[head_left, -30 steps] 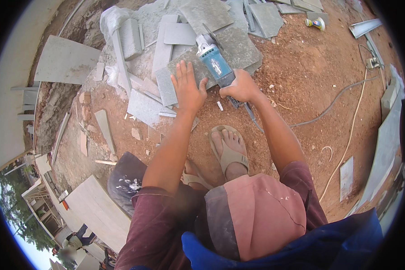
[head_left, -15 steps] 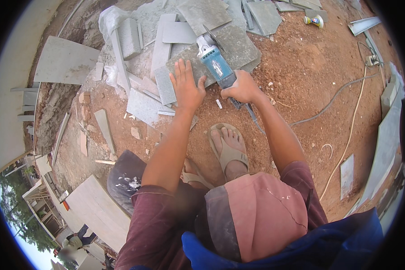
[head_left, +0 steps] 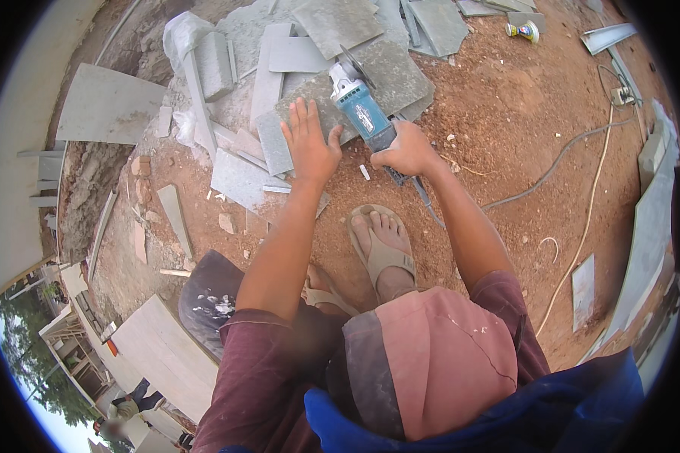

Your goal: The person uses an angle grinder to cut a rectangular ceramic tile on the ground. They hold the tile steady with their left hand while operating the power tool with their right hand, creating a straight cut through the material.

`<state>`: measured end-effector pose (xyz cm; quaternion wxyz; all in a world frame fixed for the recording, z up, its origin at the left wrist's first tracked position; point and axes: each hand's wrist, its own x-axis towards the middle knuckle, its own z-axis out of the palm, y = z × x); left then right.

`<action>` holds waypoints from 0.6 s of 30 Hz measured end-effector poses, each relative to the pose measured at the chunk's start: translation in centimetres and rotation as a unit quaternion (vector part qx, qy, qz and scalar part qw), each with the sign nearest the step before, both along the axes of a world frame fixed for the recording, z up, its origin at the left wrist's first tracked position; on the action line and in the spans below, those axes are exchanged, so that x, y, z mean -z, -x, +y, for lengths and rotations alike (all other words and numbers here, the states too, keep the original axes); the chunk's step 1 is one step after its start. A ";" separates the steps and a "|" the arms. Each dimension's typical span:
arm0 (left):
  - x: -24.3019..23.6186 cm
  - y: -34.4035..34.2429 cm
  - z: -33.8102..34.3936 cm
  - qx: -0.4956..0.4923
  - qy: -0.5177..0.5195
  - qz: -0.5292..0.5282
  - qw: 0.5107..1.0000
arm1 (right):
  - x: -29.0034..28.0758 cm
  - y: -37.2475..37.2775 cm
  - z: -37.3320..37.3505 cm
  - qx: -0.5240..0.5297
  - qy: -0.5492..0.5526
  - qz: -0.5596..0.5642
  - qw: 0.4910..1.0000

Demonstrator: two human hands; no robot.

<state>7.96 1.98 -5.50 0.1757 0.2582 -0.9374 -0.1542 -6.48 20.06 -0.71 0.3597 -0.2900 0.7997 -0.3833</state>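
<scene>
The right hand (head_left: pixel 406 149) gripped the rear of the teal angle grinder (head_left: pixel 364 112), which slanted forward over the stone slab (head_left: pixel 406 81); the left hand (head_left: pixel 314 152) (spread wide) lay just left of the grinder.

Open-air site on bare reddish earth, in daylight

The reddish-brown ground (head_left: pixel 521 136) is gritty and uneven, scattered with small pale stones. A plain, pale wall (head_left: pixel 15 151) fills the left edge, its lines bent by the lens, with a rough grey-brown earth bank (head_left: pixel 91 192) alongside. At the lower left, green trees (head_left: pixel 34 325) stand against bright, pale sky (head_left: pixel 57 428), near an open-fronted structure (head_left: pixel 72 355). The daylight falls soft and even.
</scene>
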 end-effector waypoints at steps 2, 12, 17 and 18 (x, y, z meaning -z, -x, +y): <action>0.0 0.0 0.0 0.001 0.001 0.001 1.000 | 0.0 -0.1 0.2 0.001 -0.004 0.009 1.000; 0.1 0.0 0.0 0.001 0.006 0.002 1.000 | -0.1 -0.3 0.9 -0.011 0.005 -0.030 0.999; 0.1 0.0 0.0 -0.001 0.005 -0.001 1.000 | -0.4 -0.5 1.1 -0.018 -0.006 -0.011 1.000; 0.1 0.0 0.0 -0.001 0.006 -0.001 1.000 | -0.6 -0.6 1.2 -0.015 0.002 -0.013 1.000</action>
